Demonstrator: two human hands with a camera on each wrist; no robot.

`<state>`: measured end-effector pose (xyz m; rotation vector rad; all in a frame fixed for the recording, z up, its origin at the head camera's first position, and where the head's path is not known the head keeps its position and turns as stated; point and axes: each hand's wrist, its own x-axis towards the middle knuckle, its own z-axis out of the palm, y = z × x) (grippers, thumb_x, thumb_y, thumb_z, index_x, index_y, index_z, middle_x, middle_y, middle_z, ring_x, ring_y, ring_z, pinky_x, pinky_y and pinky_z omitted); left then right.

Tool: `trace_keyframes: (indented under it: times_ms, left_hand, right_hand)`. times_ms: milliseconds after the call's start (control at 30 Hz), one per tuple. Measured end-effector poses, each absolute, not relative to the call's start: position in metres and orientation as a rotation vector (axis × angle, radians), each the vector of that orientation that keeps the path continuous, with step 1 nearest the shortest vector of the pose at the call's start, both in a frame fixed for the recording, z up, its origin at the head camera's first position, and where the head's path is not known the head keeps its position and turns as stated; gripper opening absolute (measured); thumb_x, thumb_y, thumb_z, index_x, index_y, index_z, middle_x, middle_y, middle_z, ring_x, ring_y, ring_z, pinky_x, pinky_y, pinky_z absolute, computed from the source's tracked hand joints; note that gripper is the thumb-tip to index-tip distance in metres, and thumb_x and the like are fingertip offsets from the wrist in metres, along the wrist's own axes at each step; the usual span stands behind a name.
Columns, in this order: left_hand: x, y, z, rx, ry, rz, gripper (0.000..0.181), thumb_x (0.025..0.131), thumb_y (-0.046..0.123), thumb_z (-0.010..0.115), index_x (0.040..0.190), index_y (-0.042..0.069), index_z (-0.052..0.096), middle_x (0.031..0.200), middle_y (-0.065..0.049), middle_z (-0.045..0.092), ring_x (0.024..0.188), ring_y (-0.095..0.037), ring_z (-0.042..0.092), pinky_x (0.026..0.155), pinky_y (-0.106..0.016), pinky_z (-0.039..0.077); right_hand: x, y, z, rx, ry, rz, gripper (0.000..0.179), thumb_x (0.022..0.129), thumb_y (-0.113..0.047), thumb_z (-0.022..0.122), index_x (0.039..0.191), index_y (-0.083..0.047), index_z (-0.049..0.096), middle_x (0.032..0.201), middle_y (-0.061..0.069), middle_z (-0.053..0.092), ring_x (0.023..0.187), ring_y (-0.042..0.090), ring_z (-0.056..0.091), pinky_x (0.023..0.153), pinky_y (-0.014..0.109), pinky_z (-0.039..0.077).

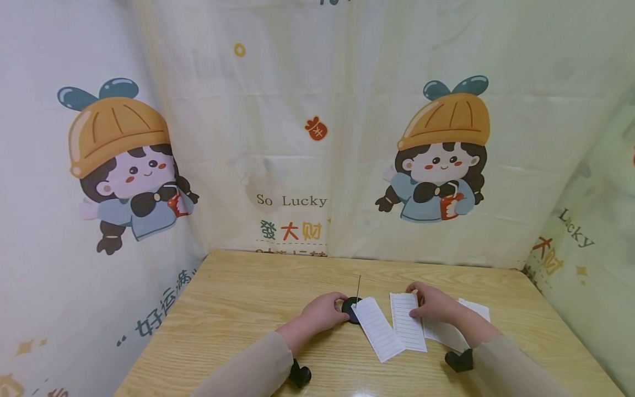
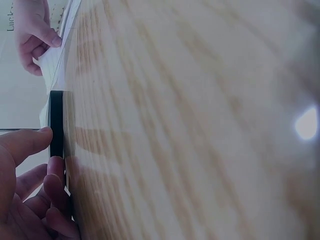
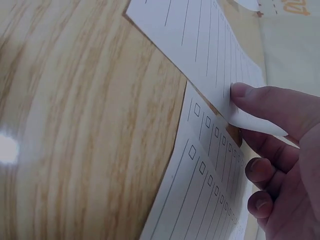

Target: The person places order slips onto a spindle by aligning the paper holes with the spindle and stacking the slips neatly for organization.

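Observation:
My left hand (image 1: pixel 324 311) grips the edge of the round black base (image 1: pixel 349 315) of a paper spike, whose thin rod (image 1: pixel 359 288) stands upright. In the left wrist view the thumb lies on top of the base (image 2: pixel 56 117) and fingers curl at its side. One lined paper slip (image 1: pixel 381 333) has its upper end over the base near the rod and slants toward me. My right hand (image 1: pixel 436 306) pinches the upper right edge of a second lined slip (image 1: pixel 409 325). In the right wrist view this slip (image 3: pixel 210 55) is bent up at the thumb (image 3: pixel 260 102).
More paper slips (image 1: pixel 476 309) lie under and behind the right forearm; printed checkboxes show on them (image 3: pixel 195 185) in the right wrist view. The wooden table (image 1: pixel 238 309) meets a printed cloth backdrop (image 1: pixel 278 165) at its far edge. Black devices (image 1: pixel 458 360) sit at both wrists.

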<state>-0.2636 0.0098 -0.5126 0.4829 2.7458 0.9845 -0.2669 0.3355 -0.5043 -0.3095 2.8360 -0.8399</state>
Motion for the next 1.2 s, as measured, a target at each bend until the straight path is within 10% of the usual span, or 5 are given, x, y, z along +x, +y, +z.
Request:
trace_keyframes:
  times_ms: [1200]
  left_hand:
    - [-0.2633, 0.0093, -0.513, 0.499, 2.766, 0.976, 0.044, 0.084, 0.028, 0.079, 0.124, 0.017, 0.066, 0.07, 0.005, 0.056, 0.06, -0.011, 0.049, 0.057, -0.029, 0.038]
  right_hand:
    - [-0.2618, 0.3375, -0.5008, -0.373, 2.816, -1.178, 0.016, 0.092, -0.023, 0.072, 0.09, -0.01, 0.063, 0.082, 0.001, 0.053, 0.077, 0.017, 0.047, 0.065, 0.028, 0.038]
